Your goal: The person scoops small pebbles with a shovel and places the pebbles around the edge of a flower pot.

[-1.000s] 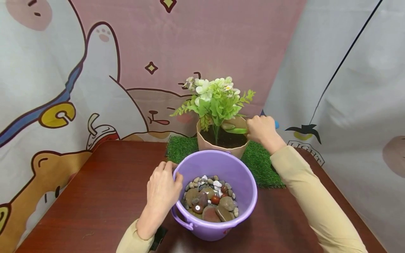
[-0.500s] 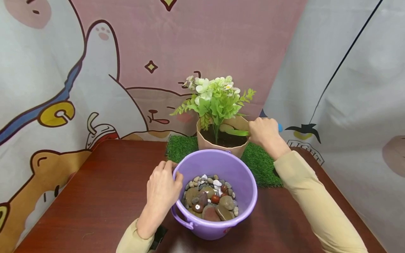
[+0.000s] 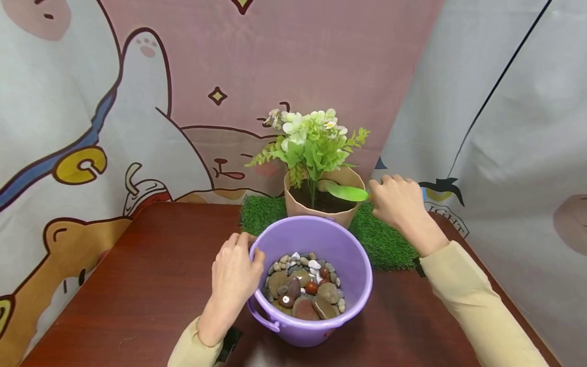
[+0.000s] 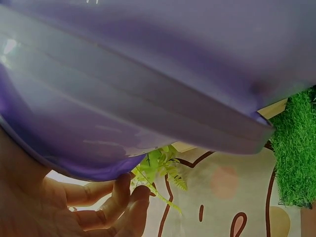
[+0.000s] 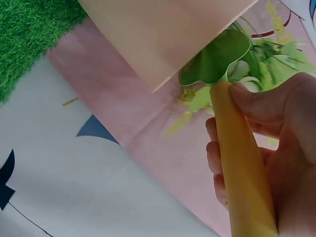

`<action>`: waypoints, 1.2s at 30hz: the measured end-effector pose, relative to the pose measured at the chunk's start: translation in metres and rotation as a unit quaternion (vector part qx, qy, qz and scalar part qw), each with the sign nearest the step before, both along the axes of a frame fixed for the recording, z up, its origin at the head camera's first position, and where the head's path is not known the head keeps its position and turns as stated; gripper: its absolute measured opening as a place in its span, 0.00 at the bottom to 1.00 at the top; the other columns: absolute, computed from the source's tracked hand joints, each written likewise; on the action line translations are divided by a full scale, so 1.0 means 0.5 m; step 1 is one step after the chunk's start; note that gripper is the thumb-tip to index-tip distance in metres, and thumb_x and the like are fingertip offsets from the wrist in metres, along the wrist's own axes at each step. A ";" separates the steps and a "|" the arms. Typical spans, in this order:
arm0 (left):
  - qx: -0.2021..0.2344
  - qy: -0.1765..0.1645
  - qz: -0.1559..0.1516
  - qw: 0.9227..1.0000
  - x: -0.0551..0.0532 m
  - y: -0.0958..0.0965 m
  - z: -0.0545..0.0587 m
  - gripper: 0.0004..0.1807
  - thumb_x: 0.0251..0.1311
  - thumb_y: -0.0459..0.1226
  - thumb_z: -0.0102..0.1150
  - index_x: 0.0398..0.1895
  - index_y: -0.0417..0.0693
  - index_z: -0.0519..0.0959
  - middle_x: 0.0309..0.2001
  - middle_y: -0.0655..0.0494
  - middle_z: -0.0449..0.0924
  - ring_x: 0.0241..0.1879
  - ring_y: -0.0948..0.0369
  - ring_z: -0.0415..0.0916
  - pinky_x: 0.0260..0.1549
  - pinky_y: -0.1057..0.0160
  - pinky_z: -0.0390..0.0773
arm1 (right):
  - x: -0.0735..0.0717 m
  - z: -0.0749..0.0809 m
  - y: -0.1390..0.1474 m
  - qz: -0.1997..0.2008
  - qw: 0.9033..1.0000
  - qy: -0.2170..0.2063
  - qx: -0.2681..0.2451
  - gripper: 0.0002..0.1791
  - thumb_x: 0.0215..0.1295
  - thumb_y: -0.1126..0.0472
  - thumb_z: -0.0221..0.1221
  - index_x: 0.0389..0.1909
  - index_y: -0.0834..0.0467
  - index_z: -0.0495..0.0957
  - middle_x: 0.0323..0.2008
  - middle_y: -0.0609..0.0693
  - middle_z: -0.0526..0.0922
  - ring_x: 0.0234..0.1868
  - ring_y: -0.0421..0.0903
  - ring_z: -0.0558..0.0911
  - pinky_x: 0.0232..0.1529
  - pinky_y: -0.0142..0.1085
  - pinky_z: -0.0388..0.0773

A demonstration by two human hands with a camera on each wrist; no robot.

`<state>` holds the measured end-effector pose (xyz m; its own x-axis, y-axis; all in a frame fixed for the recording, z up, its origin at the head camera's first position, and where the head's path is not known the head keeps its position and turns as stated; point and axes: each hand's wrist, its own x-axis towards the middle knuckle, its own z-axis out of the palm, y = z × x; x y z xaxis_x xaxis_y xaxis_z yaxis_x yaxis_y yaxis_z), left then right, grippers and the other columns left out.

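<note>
Trowel (image 3: pixel 349 193) gripped in right hand (image 3: pixel 398 204) over the pot (image 3: pixel 342 219) near the far worktop (image 3: pixel 174 239) edge, maybe one stone (image 3: pixel 323 184) in; left hand (image 3: pixel 235 267) holds the bucket (image 3: pixel 359 265), looks like loads of pebbles (image 3: pixel 327 293) left.

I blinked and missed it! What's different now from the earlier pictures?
The right hand, gripping the trowel, moved right, away from the flowers, so more of the green blade shows. Nothing was newly taken hold of or let go. The left hand stayed at the purple bucket's rim; the stones and flowerpot stayed put.
</note>
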<state>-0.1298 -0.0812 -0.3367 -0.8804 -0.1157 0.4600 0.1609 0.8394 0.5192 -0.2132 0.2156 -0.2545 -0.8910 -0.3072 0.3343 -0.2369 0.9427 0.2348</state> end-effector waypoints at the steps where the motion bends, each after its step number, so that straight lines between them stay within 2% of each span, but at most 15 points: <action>1: 0.000 0.000 0.000 1.000 0.000 0.000 0.000 0.10 0.50 0.35 0.58 0.35 0.41 0.81 0.32 0.47 0.79 0.33 0.49 0.78 0.30 0.47 0.76 | 0.009 -0.001 0.002 0.005 1.000 0.013 0.000 0.07 0.58 0.60 0.57 0.30 0.60 0.75 0.28 0.58 0.78 0.32 0.58 0.78 0.27 0.48 0.72; 5: -0.001 0.002 -0.001 1.000 -0.001 0.000 0.000 0.10 0.50 0.35 0.58 0.35 0.41 0.81 0.32 0.47 0.79 0.33 0.49 0.78 0.30 0.47 0.76 | 0.042 -0.010 0.010 0.056 0.993 0.101 -0.005 0.08 0.57 0.60 0.59 0.24 0.60 0.72 0.23 0.56 0.76 0.27 0.57 0.77 0.22 0.44 0.68; 8: -0.001 0.003 -0.001 1.000 -0.001 0.000 -0.001 0.10 0.50 0.35 0.58 0.35 0.41 0.81 0.32 0.48 0.79 0.33 0.49 0.78 0.30 0.47 0.76 | 0.061 -0.019 0.016 0.121 0.976 0.183 -0.004 0.10 0.54 0.62 0.60 0.20 0.60 0.70 0.18 0.54 0.72 0.21 0.54 0.74 0.18 0.41 0.65; 11: 0.000 0.002 0.000 1.000 -0.001 0.000 -0.001 0.10 0.50 0.35 0.58 0.35 0.41 0.81 0.32 0.48 0.79 0.34 0.49 0.78 0.30 0.47 0.76 | 0.077 -0.022 0.017 0.170 0.960 0.224 0.003 0.10 0.51 0.63 0.61 0.19 0.60 0.70 0.16 0.53 0.70 0.19 0.53 0.70 0.19 0.40 0.62; 18: 0.001 0.004 0.000 1.000 0.000 0.000 0.000 0.10 0.50 0.35 0.58 0.35 0.41 0.81 0.32 0.48 0.79 0.33 0.48 0.78 0.30 0.47 0.76 | 0.107 -0.025 0.003 0.219 0.953 0.205 0.042 0.07 0.48 0.64 0.62 0.23 0.60 0.73 0.22 0.54 0.74 0.24 0.53 0.72 0.22 0.39 0.61; 22: 0.001 0.002 -0.001 1.000 0.000 0.000 -0.001 0.10 0.50 0.35 0.58 0.36 0.41 0.81 0.32 0.48 0.79 0.33 0.49 0.78 0.30 0.47 0.76 | 0.113 -0.026 -0.005 0.249 0.943 0.211 0.059 0.04 0.54 0.64 0.53 0.25 0.60 0.72 0.23 0.54 0.73 0.23 0.52 0.70 0.23 0.39 0.60; 25: 0.001 0.002 0.000 1.000 0.001 0.000 -0.001 0.10 0.50 0.35 0.58 0.36 0.41 0.81 0.32 0.48 0.79 0.33 0.49 0.78 0.30 0.47 0.76 | 0.117 -0.027 -0.012 0.268 0.938 0.208 0.073 0.03 0.53 0.68 0.49 0.25 0.60 0.71 0.23 0.54 0.71 0.23 0.52 0.69 0.23 0.38 0.60; 28: 0.000 0.003 0.000 1.000 0.001 0.000 -0.001 0.10 0.50 0.35 0.58 0.36 0.41 0.81 0.32 0.48 0.79 0.33 0.49 0.78 0.30 0.47 0.76 | 0.124 -0.028 -0.020 0.278 0.938 0.188 0.088 0.07 0.48 0.74 0.52 0.25 0.59 0.70 0.23 0.53 0.70 0.24 0.51 0.67 0.25 0.39 0.59; 32: 0.000 0.005 -0.001 1.000 0.000 -0.001 -0.002 0.10 0.50 0.35 0.58 0.35 0.41 0.81 0.32 0.48 0.79 0.33 0.48 0.78 0.29 0.47 0.76 | 0.131 -0.030 -0.033 0.285 0.938 0.161 0.114 0.16 0.38 0.75 0.64 0.25 0.58 0.70 0.24 0.52 0.71 0.26 0.51 0.68 0.27 0.40 0.60; 36: 0.000 0.006 0.000 1.000 0.000 -0.001 -0.002 0.10 0.49 0.35 0.58 0.35 0.41 0.81 0.31 0.48 0.79 0.33 0.48 0.78 0.30 0.47 0.76 | 0.126 -0.036 -0.048 0.309 0.926 0.163 0.144 0.15 0.36 0.72 0.67 0.24 0.58 0.71 0.23 0.52 0.72 0.26 0.51 0.69 0.29 0.39 0.62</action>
<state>-0.1299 -0.0817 -0.3375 -0.8747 -0.1168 0.4704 0.1664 0.8392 0.5178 -0.1503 0.1919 -0.2726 -0.3821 -0.8427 0.3793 -0.5825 0.5382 0.6091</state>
